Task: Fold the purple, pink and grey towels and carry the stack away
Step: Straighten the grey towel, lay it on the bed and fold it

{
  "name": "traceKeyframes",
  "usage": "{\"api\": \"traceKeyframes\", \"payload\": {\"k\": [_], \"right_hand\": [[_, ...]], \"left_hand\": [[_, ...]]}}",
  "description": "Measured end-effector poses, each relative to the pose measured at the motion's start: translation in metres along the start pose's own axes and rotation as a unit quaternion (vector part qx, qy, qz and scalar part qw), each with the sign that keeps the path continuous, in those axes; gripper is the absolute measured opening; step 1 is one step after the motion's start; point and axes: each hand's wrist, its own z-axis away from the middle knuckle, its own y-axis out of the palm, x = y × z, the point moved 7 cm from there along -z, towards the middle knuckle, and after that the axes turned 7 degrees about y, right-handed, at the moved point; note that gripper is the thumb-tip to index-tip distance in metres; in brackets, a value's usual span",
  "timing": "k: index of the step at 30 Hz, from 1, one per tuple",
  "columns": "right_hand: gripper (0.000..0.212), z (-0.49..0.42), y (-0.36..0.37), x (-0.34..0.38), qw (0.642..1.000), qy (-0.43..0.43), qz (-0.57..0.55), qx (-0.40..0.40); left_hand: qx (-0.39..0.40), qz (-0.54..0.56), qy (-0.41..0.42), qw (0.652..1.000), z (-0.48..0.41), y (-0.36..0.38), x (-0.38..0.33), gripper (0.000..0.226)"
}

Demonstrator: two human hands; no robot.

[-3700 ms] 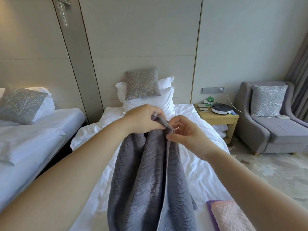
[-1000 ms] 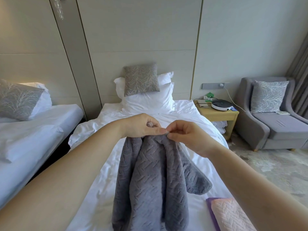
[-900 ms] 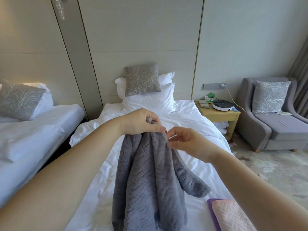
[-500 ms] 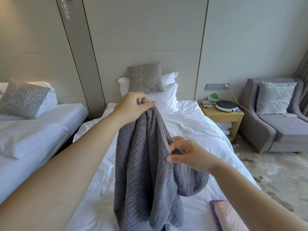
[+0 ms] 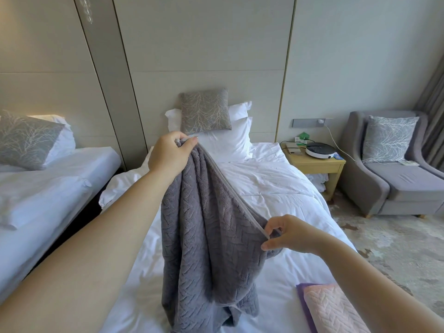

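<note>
Left grip (image 5: 169, 152) lifted higher, right grip (image 5: 288, 234) apparently slid down grey towel (image 5: 206, 236) hem, grips now apart.

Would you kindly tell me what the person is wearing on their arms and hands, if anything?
Nothing that shows. The left arm and right arm are bare as far as the picture's edge, with no sleeve in sight. The left hand and right hand carry no glove, and no watch, bracelet or ring is visible.
</note>
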Motion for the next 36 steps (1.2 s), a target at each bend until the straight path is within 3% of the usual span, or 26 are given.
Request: {"api": "traceKeyframes", "payload": {"k": [7, 16, 19, 23, 26, 29, 32, 36], "right_hand": [[0.019, 0.011, -0.023, -0.041, 0.997, 0.072, -0.020, -0.028], [0.025, 0.017, -0.053, -0.050, 0.969, 0.058, -0.159, -0.181], [0.029, 0.012, -0.055, -0.049, 0.951, 0.079, -0.233, -0.186], [0.021, 0.008, -0.055, -0.039, 0.909, 0.088, -0.365, -0.182], [0.021, 0.006, -0.053, -0.010, 0.911, 0.038, -0.384, -0.146], [0.015, 0.006, -0.049, 0.021, 0.932, -0.020, -0.334, -0.138], [0.007, 0.003, -0.039, 0.043, 0.923, -0.059, -0.369, -0.092], [0.026, 0.001, -0.029, 0.064, 0.896, -0.072, -0.437, -0.010]], "left_hand": [[-0.011, -0.020, -0.040, 0.999, 0.014, 0.004, 0.026, 0.030], [0.012, 0.001, -0.097, 0.995, 0.033, 0.008, 0.065, 0.028], [0.058, -0.049, -0.093, 0.993, 0.035, 0.012, 0.067, 0.021], [0.168, -0.148, -0.154, 0.962, 0.048, 0.022, 0.068, 0.057], [0.238, -0.203, -0.121, 0.942, 0.056, 0.033, 0.057, 0.054], [0.258, -0.133, -0.104, 0.951, 0.065, 0.039, 0.041, 0.030], [0.251, 0.020, -0.078, 0.965, 0.072, 0.043, 0.012, 0.009], [0.320, 0.078, -0.011, 0.944, 0.089, 0.049, -0.027, 0.023]]}}
